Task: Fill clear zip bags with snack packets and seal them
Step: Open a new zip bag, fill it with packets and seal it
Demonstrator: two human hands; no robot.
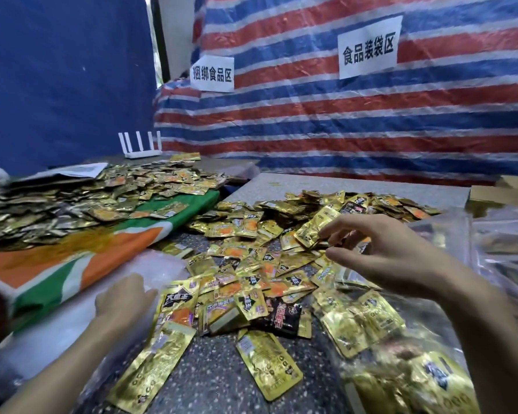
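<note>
A heap of gold snack packets [251, 264] covers the speckled table [216, 363]. My right hand [383, 252] reaches over the heap, and its fingertips pinch one gold packet [310, 230] lifted off the pile. My left hand [123, 297] rests with relaxed fingers on a pile of clear zip bags [57, 333] at the left. A clear bag holding gold packets [401, 375] lies under my right forearm at the lower right. One black packet [281, 316] lies among the gold ones.
A second pile of gold packets [72, 201] lies on a green, white and orange cloth [81, 264] at the left. Filled clear bags [506, 249] are stacked at the right. A white router [141, 144] stands at the back, before a striped tarp wall [311, 130].
</note>
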